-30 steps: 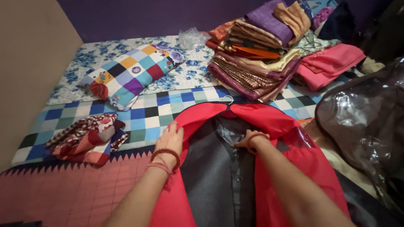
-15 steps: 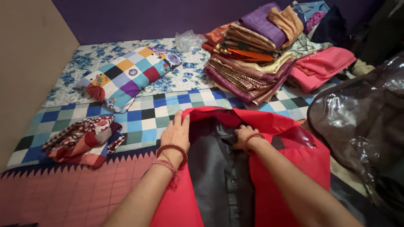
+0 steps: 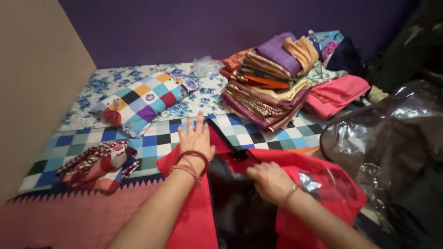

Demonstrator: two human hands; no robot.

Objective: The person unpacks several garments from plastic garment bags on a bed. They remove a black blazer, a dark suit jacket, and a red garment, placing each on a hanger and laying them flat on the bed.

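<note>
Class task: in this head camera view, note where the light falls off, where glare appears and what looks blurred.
Head view: dim light, darkest at the right edge; white glare streaks on the clear plastic garment bag; the left hand and right hand on the red fabric cover look slightly soft; wide-angle lens bends the beige wall.

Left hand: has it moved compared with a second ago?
Yes. The left hand has moved off the red garment cover edge, up toward the patchwork pillow, fingers now spread flat over the checkered bedsheet.
</note>
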